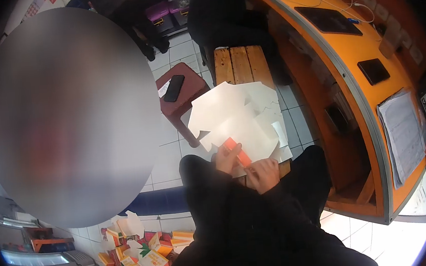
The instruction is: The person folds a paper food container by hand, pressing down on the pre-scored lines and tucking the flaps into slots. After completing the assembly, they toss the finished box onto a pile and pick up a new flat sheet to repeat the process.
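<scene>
Flat white cardboard sheets (241, 111) with cut, notched edges lie over the wooden bench in front of my knees. They look like unfolded box blanks. A red-orange flap (238, 152) with its printed side up shows at the near edge of the top blank. My left hand (227, 158) is closed on the flap's left side, thumb on top. At its lower right end, my right hand (264, 174) has its fingers curled against the flap. What lies under the fingers is hidden.
A black phone (174, 88) lies on a maroon stool (185, 101). Beyond the blanks is the bench (240, 63), with people behind. An orange counter (353, 55) stands right, holding a tablet (328, 20) and papers (402, 134). Folded printed boxes (151, 262) are piled lower left.
</scene>
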A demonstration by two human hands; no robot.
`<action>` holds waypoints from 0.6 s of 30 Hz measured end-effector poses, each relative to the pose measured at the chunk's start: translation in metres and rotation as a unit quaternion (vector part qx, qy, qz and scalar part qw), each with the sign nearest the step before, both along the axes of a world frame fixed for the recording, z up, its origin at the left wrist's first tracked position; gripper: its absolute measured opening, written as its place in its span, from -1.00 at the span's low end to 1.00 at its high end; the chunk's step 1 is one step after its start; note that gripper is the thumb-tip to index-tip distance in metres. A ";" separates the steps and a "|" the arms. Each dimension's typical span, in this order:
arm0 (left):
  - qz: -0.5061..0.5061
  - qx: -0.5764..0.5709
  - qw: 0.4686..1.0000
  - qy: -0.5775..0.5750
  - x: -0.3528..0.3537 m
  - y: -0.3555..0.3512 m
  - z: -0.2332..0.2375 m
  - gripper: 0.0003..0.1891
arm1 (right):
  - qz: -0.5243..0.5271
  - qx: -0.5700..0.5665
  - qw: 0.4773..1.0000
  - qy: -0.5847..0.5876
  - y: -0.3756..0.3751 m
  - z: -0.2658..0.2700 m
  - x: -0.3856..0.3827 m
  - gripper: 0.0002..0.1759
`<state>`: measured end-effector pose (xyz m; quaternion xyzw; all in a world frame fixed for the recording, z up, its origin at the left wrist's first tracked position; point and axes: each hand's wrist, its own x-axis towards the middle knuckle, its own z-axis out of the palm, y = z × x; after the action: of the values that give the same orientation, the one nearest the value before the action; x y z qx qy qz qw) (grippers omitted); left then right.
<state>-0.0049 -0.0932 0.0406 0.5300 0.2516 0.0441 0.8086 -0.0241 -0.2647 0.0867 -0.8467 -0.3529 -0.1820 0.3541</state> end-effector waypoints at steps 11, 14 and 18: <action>-0.055 0.060 0.997 -0.004 -0.007 -0.022 -0.001 -0.54 | -0.147 0.023 0.986 0.081 0.008 -0.007 -0.005 -0.84; -0.017 0.006 0.999 -0.035 -0.005 -0.021 0.004 -0.51 | -0.149 0.089 0.982 0.074 0.005 -0.009 -0.006 -0.83; -0.015 -0.056 0.998 -0.024 -0.008 -0.025 0.005 -0.50 | -0.165 0.096 0.976 0.105 0.006 -0.007 -0.007 -0.83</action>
<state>-0.0125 -0.1184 0.0454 0.4862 0.2262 0.0303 0.8435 -0.0309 -0.2584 0.0799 -0.8696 -0.1506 -0.1811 0.4340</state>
